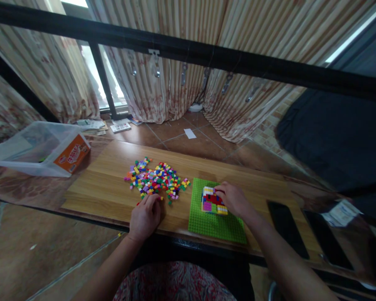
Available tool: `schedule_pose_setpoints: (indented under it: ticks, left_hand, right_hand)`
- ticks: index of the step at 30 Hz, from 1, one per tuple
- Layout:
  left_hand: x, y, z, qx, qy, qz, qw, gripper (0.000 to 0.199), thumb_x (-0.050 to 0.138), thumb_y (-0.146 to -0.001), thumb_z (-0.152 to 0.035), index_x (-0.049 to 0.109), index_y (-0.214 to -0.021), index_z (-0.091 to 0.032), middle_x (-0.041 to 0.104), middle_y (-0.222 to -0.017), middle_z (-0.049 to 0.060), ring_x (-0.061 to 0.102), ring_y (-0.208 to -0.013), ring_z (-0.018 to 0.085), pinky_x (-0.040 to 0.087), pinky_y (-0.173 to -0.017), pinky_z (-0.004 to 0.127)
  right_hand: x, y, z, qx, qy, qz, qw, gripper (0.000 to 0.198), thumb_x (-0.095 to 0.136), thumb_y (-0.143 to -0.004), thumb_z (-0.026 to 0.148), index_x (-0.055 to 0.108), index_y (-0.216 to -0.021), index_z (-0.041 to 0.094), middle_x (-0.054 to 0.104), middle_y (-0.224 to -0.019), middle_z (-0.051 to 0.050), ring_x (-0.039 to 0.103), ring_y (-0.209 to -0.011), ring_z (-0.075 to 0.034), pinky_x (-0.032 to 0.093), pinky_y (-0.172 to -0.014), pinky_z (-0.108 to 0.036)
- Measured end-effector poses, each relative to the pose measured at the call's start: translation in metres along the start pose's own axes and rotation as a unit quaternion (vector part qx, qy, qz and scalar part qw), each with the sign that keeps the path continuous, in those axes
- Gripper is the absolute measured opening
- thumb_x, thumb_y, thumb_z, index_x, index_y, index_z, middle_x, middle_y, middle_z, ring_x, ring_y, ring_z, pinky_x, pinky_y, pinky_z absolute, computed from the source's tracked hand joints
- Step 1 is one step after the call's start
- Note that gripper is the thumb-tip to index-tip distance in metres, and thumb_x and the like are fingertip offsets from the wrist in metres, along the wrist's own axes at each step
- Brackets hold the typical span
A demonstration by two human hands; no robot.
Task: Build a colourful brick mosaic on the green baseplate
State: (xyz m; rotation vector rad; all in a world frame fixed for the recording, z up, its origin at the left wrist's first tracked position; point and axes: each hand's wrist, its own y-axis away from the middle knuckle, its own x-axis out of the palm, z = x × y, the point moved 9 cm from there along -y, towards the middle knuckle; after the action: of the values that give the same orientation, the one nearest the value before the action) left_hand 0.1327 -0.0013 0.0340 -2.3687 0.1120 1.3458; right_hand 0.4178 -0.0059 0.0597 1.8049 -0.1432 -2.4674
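Note:
A green studded baseplate (203,225) lies on the wooden board, bearing a small build of toy bricks (211,202) in white, red, yellow, pink and blue. At the far right corner of this build is my right hand (235,199), its thumb and fingers pinched over a tiny brick that looks purple. Left of the plate spreads a heap of loose multicoloured bricks (158,177). My left hand (146,216) rests on the board at the heap's near edge with curled fingers. What they hold, if anything, is hidden; a few red and yellow bricks show beside the fingertips.
A clear plastic bin (40,167) with an orange label stands at the left. Two dark phone-like slabs (287,228) lie at the right, near a white packet (343,213). A black metal bar (188,46) crosses above, before striped curtains. Papers (92,124) lie behind the bin.

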Motion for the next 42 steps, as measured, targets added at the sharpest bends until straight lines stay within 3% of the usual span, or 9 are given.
schedule_pose_setpoints:
  ticks: [5, 7, 11, 13, 15, 23, 29, 37, 42]
  left_hand:
    - [0.000, 0.000, 0.000, -0.001, -0.004, -0.002, 1.000, 0.018, 0.043, -0.090, -0.022, 0.058, -0.099, -0.023, 0.068, -0.095, 0.002, 0.064, -0.077, 0.017, 0.045, -0.066, 0.027]
    - [-0.001, 0.000, -0.001, 0.005, 0.001, -0.006, 1.000, 0.017, 0.043, -0.089, -0.022, 0.058, -0.098, -0.022, 0.068, -0.095, 0.003, 0.064, -0.078, 0.017, 0.046, -0.067, 0.027]
    - [-0.001, 0.000, -0.001, 0.007, 0.003, -0.011, 1.000, 0.017, 0.043, -0.089, -0.021, 0.058, -0.097, -0.022, 0.068, -0.095, 0.003, 0.064, -0.079, 0.017, 0.046, -0.068, 0.027]
    - [-0.001, 0.000, -0.001, 0.007, 0.003, -0.008, 1.000, 0.017, 0.043, -0.089, -0.021, 0.058, -0.097, -0.022, 0.068, -0.095, 0.004, 0.064, -0.080, 0.017, 0.046, -0.068, 0.027]
    - [0.000, 0.000, -0.001, 0.006, 0.004, -0.004, 1.000, 0.017, 0.043, -0.089, -0.022, 0.057, -0.097, -0.022, 0.068, -0.096, 0.004, 0.064, -0.080, 0.017, 0.046, -0.068, 0.027]
    - [-0.001, 0.001, -0.002, 0.008, 0.006, -0.007, 1.000, 0.018, 0.041, -0.091, -0.022, 0.057, -0.098, -0.022, 0.066, -0.093, 0.004, 0.064, -0.078, 0.017, 0.046, -0.068, 0.027]
    - [-0.001, 0.003, -0.002, 0.005, 0.016, -0.011, 1.000, 0.017, 0.041, -0.090, -0.020, 0.057, -0.097, -0.022, 0.066, -0.091, 0.005, 0.063, -0.078, 0.017, 0.047, -0.068, 0.027]
    - [0.001, 0.004, 0.000, 0.003, 0.032, -0.002, 0.999, 0.015, 0.041, -0.090, -0.020, 0.056, -0.096, -0.022, 0.064, -0.090, 0.005, 0.062, -0.080, 0.017, 0.047, -0.070, 0.028]
    - [0.000, 0.004, 0.000, -0.001, 0.030, 0.000, 1.000, 0.015, 0.040, -0.091, -0.022, 0.055, -0.095, -0.023, 0.063, -0.090, 0.004, 0.062, -0.080, 0.017, 0.047, -0.069, 0.028]
  right_hand:
    - [0.000, 0.003, 0.001, 0.014, -0.011, -0.003, 1.000, 0.027, 0.045, -0.088, 0.023, 0.072, -0.085, 0.020, 0.067, -0.088, -0.006, 0.059, -0.080, -0.017, 0.041, -0.075, -0.027]
    - [-0.004, 0.006, -0.004, 0.026, -0.036, -0.023, 0.999, 0.026, 0.047, -0.087, 0.025, 0.071, -0.093, 0.019, 0.069, -0.093, -0.007, 0.062, -0.084, -0.018, 0.043, -0.078, -0.029]
    - [-0.034, 0.020, -0.032, 0.092, -0.100, -0.163, 0.977, 0.034, 0.045, -0.087, 0.028, 0.066, -0.110, 0.016, 0.070, -0.107, -0.011, 0.064, -0.095, -0.021, 0.046, -0.087, -0.035]
    - [-0.048, 0.029, -0.040, 0.103, -0.126, -0.220, 0.962, 0.033, 0.043, -0.087, 0.030, 0.068, -0.105, 0.017, 0.071, -0.105, -0.010, 0.065, -0.096, -0.022, 0.047, -0.088, -0.036]
    - [-0.054, 0.034, -0.040, 0.102, -0.145, -0.238, 0.955, 0.033, 0.044, -0.086, 0.033, 0.070, -0.100, 0.018, 0.073, -0.100, -0.009, 0.066, -0.093, -0.023, 0.048, -0.086, -0.036]
    - [-0.027, 0.027, 0.027, 0.042, -0.205, -0.188, 0.960, 0.031, 0.046, -0.086, 0.036, 0.070, -0.098, 0.020, 0.072, -0.095, -0.006, 0.066, -0.083, -0.019, 0.049, -0.078, -0.031]
    - [0.010, 0.002, 0.087, -0.034, -0.151, -0.109, 0.982, 0.023, 0.049, -0.087, 0.025, 0.070, -0.097, 0.022, 0.070, -0.098, -0.005, 0.063, -0.087, -0.018, 0.045, -0.080, -0.029]
    - [0.042, -0.028, 0.099, 0.015, 0.002, -0.064, 0.998, 0.017, 0.054, -0.085, 0.020, 0.069, -0.094, 0.020, 0.068, -0.093, -0.008, 0.061, -0.091, -0.021, 0.042, -0.083, -0.030]
    - [0.049, -0.034, 0.101, 0.028, 0.008, -0.086, 0.996, 0.019, 0.053, -0.084, 0.019, 0.067, -0.097, 0.020, 0.068, -0.097, -0.007, 0.061, -0.093, -0.020, 0.041, -0.084, -0.028]
